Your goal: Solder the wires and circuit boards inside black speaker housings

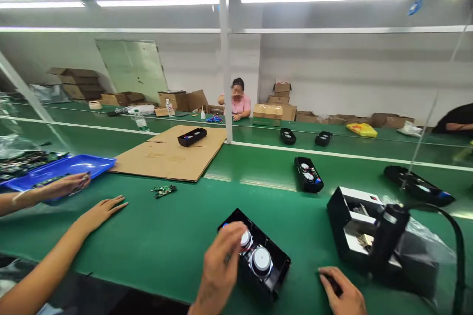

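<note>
A black speaker housing [271, 280] with two round silver speaker drivers [261, 260] lies at a slant on the green bench before me. My left hand [221, 261] is over its left side, with the fingers curled together and partly covering one driver. Whatever those fingertips may grip is hidden. To the right of the housing, my right hand [342, 289] rests low by the bench surface, thumb and fingers closed around something dark that I cannot make out.
On the left, a co-worker's hand [103, 211] lies flat and another hand [70, 184] holds parts over a blue tray [92, 163]. Small circuit boards [163, 190] lie near cardboard [162, 157]. At right stand an open black box [338, 226] and a black electric screwdriver [388, 231]. More housings [308, 174] lie beyond.
</note>
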{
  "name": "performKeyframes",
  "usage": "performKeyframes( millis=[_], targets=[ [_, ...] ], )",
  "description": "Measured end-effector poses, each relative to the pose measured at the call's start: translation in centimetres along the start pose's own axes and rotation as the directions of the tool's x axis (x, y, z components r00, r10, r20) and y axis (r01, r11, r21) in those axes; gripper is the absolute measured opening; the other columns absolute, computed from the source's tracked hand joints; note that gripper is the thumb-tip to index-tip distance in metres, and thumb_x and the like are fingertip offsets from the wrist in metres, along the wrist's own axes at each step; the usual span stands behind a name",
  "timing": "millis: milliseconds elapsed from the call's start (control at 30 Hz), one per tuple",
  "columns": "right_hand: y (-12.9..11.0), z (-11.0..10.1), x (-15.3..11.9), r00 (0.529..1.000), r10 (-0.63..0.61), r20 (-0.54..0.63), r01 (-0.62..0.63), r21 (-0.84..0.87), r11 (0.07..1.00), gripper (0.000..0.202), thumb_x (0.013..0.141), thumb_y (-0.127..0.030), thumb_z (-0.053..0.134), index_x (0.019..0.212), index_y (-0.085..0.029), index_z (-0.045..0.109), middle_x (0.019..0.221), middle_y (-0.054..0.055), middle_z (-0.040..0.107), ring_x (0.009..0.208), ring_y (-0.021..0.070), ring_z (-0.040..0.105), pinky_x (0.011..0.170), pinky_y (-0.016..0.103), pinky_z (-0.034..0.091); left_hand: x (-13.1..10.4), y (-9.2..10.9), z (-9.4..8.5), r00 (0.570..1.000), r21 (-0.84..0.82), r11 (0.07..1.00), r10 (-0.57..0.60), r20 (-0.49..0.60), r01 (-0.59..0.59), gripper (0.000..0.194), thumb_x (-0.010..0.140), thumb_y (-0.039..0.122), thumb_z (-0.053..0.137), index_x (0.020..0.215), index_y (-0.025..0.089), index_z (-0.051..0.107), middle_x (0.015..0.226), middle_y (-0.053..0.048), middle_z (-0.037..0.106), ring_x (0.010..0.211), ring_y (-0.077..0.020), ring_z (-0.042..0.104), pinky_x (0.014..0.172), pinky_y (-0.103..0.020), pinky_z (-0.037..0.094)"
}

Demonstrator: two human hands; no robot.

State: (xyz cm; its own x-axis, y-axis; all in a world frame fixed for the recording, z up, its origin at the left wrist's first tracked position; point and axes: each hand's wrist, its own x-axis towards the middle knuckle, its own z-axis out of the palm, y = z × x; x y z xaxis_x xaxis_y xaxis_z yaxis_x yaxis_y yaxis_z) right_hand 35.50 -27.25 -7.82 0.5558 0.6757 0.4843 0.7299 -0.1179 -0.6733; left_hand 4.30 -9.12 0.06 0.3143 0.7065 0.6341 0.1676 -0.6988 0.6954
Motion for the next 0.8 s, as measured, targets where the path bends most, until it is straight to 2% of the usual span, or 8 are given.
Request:
performKeyframes(
  millis=[67, 133, 233, 300, 500, 633, 700, 800],
  targets=[
    [-0.6, -0.1, 0.2, 0.999, -0.027, -0.029, 0.026, -0.027, 0.999, 0.06, 0.094, -0.078, 0.059, 0.078, -0.027, 0.086, 0.082, 0.005, 0.086, 0.06, 0.0208, 0.08, 0.061, 0.024, 0.067, 2.1, -1.9, -2.7, 0.957, -0.022, 0.961, -0.276, -0.083, 0.276, 0.035, 0.103, 0.051, 0.067, 0.127, 0.029, 0.079, 0.138, -0.009, 0.075, 0.134, -0.0297, 0.068, 0.123, -0.05, 0.051],
    [-1.1, -0.2, 0.2, 0.998, -0.048, -0.037, 0.046, -0.042, 0.998, 0.062, 0.096, -0.079, 0.057, 0.079, -0.027, 0.086, 0.082, 0.005, 0.086, 0.06, 0.0205, 0.08, 0.061, 0.025, 0.068, 3.5, -4.2, -3.6, 0.917, -0.044, 0.92, -0.391, -0.077, 0.389, 0.05, 0.096, 0.066, 0.068, 0.123, 0.026, 0.081, 0.135, -0.011, 0.077, 0.133, -0.0339, 0.069, 0.123, -0.055, 0.049],
    [-1.3, -0.4, -0.2, 0.999, -0.036, -0.031, 0.035, -0.035, 0.999, 0.061, 0.097, -0.078, 0.057, 0.081, -0.027, 0.085, 0.084, 0.006, 0.085, 0.062, 0.0208, 0.08, 0.061, 0.026, 0.068, 4.0, -6.8, -2.1, 0.882, -0.078, 0.88, -0.471, 0.001, 0.469, 0.069, 0.089, 0.084, 0.059, 0.106, 0.022, 0.084, 0.129, -0.013, 0.08, 0.13, -0.0368, 0.071, 0.119, -0.054, 0.053],
    [-1.2, -0.3, -0.3, 1.0, -0.004, -0.014, 0.004, -0.015, 1.0, 0.059, 0.098, -0.076, 0.058, 0.083, -0.026, 0.085, 0.086, 0.006, 0.085, 0.064, 0.021, 0.08, 0.061, 0.027, 0.068, 3.6, -7.3, -0.4, 0.854, -0.092, 0.849, -0.52, 0.03, 0.52, 0.076, 0.09, 0.089, 0.05, 0.099, 0.021, 0.083, 0.135, -0.014, 0.079, 0.132, -0.0377, 0.07, 0.12, -0.054, 0.052],
    [-0.6, 0.0, -0.5, 0.979, 0.204, -0.004, -0.203, 0.095, 0.975, 0.047, 0.094, -0.068, 0.069, 0.1, -0.025, 0.086, 0.099, 0.009, 0.087, 0.072, 0.0233, 0.081, 0.069, 0.033, 0.07, 1.0, -4.2, 3.7, 0.783, -0.099, 0.777, -0.611, 0.116, 0.622, 0.072, 0.098, 0.085, 0.045, 0.112, 0.024, 0.081, 0.156, -0.012, 0.066, 0.148, -0.0386, 0.058, 0.13, -0.06, 0.039],
    [-0.3, -1.0, -1.8, 0.864, 0.488, -0.124, -0.425, 0.34, 0.839, 0.05, 0.095, -0.063, 0.071, 0.12, -0.021, 0.08, 0.113, 0.013, 0.086, 0.092, 0.028, 0.084, 0.085, 0.038, 0.07, -2.9, -1.5, 5.9, 0.761, -0.119, 0.757, -0.613, 0.212, 0.643, 0.062, 0.104, 0.076, 0.047, 0.126, 0.028, 0.08, 0.166, -0.007, 0.057, 0.158, -0.0362, 0.049, 0.131, -0.057, 0.039],
    [-0.5, -1.7, -3.2, 0.827, 0.541, -0.155, -0.435, 0.435, 0.789, 0.049, 0.098, -0.06, 0.069, 0.125, -0.021, 0.078, 0.124, 0.014, 0.084, 0.109, 0.0303, 0.082, 0.096, 0.04, 0.068, -4.8, -0.5, 6.3, 0.759, -0.102, 0.761, -0.607, 0.235, 0.64, 0.056, 0.108, 0.07, 0.046, 0.127, 0.03, 0.079, 0.17, -0.006, 0.053, 0.16, -0.0356, 0.047, 0.131, -0.057, 0.04],
    [-1.7, -2.2, -5.7, 0.847, 0.524, -0.087, -0.43, 0.469, 0.772, 0.049, 0.101, -0.056, 0.067, 0.137, -0.024, 0.074, 0.145, 0.014, 0.076, 0.134, 0.0333, 0.071, 0.112, 0.045, 0.06, -5.9, 0.2, 5.6, 0.795, -0.034, 0.839, -0.5, 0.342, 0.543, 0.046, 0.109, 0.063, 0.051, 0.128, 0.031, 0.078, 0.177, -0.005, 0.042, 0.161, -0.0368, 0.044, 0.127, -0.058, 0.045]
  ],
)
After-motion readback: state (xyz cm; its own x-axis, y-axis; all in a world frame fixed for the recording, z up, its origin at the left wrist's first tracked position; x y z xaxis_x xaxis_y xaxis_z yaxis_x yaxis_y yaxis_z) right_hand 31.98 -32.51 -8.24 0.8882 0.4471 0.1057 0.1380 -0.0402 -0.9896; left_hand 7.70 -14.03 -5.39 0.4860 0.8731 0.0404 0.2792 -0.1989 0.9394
